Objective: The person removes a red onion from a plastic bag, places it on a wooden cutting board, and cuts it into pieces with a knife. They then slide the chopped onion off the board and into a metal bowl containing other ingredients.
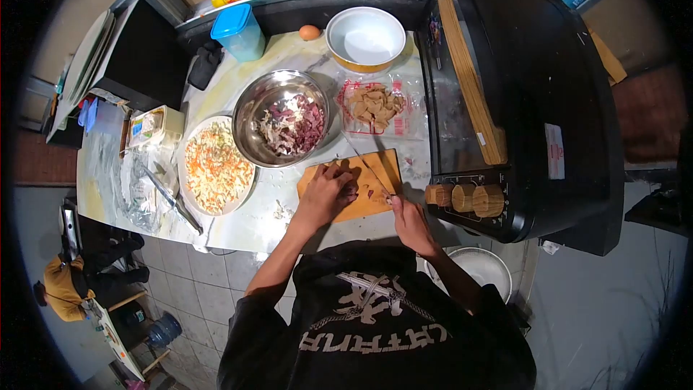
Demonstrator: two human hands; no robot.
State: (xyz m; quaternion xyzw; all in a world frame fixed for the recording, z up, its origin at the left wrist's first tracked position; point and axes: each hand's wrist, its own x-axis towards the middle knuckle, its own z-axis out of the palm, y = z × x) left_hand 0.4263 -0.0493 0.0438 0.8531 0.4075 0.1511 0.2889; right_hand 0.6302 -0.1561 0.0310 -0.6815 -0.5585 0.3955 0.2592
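My right hand [410,224] is closed round the handle of a kitchen knife [370,167], whose blade lies over the wooden cutting board [390,162]. On the board my left hand [326,193] presses down with curled fingers on a dark red piece of food [351,193], mostly hidden under them. A small dark red scrap [370,193] lies between hand and blade. Just behind the board stands a steel mixing bowl [245,126] with chopped purplish-red and pale pieces [299,126]. To its left, a white plate [189,191] holds shredded orange and white vegetables [216,166].
Brown slices [375,106] lie on a plastic bag [411,119]. Behind are a white bowl [366,36], an egg [310,32] and a blue-lidded container [240,35]. A black oven [534,101] borders the right; another knife [173,201] lies left. A person [68,289] is at far left.
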